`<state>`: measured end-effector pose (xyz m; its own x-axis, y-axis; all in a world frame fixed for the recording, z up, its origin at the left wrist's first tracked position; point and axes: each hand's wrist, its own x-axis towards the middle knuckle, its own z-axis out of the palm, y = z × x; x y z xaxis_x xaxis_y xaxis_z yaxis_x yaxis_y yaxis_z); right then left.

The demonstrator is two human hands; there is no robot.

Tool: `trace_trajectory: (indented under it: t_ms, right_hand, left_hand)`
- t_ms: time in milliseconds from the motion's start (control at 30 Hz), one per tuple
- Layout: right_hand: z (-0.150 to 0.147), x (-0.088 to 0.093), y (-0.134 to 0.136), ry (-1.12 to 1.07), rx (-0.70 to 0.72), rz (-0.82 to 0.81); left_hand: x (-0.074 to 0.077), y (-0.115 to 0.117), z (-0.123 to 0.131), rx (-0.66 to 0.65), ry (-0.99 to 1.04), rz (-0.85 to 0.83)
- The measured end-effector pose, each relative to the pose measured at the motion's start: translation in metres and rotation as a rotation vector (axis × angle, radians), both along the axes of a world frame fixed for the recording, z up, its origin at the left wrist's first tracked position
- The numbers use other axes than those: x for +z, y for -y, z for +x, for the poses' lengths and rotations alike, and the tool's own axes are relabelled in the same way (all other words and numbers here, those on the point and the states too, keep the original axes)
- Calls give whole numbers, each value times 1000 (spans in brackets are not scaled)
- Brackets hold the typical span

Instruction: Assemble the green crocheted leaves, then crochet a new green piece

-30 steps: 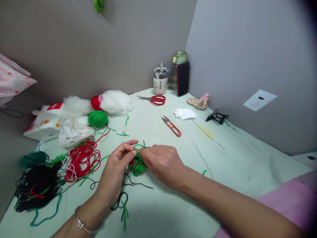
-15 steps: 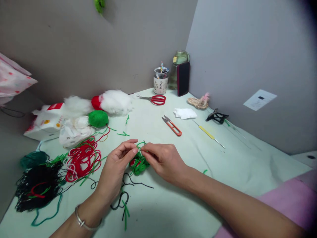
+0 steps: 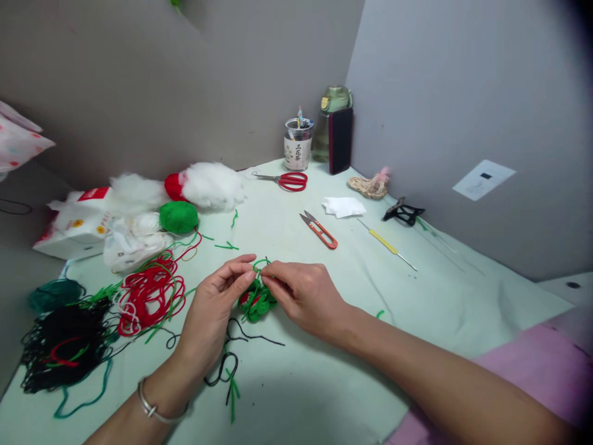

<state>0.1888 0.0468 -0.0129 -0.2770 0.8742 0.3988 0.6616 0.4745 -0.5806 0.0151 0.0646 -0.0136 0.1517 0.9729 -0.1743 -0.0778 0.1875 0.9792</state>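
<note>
Green piece (image 3: 256, 309): between both hands, just below the fingertips, a little left of the middle of the table (image 3: 352, 383).
From left hand (image 3: 210, 303): immediately right of the thumb tip.
From right hand (image 3: 306, 293): just left of the fingers, with its upper right edge partly behind them.
Nearer hand: right, by overlap in view; left thumb almost as close.
Long axis: probably near to far, though partly hidden by the fingers.
Pointing: top, with the loop (image 3: 260, 262), away from the body; rounded green end toward the body.
Red patch (image 3: 244, 298): on the piece's left side, facing up.
Left grip: narrow gap between thumb and index, beside the loop; cannot tell if pinching.
Right grip: thumb and index pinched together on the loop's base.
Black strand (image 3: 266, 339): on the table, on the near side of the piece.
Snips (image 3: 319, 235): beyond the right hand, apart, blades aimed far left.
Hook (image 3: 383, 241): right of the snips, slanting near-right.
</note>
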Motion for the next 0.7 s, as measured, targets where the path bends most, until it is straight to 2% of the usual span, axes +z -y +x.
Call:
trace_trajectory:
  t_ms: [233, 333, 433, 700]
  right_hand:
    - [1, 1, 1, 52, 2, 1]
    - [2, 0, -3, 43, -56, -39]
    - [3, 1, -6, -22, -87, -94]
    - [0, 4, -5, -108, -59, -155]
  left_hand:
    - [2, 3, 0, -16, 0, 9]
    - [2, 3, -1, -1, 12, 16]
    - [3, 1, -1, 5, 72, -9]
    - [6, -8, -4, 45, 222, -68]
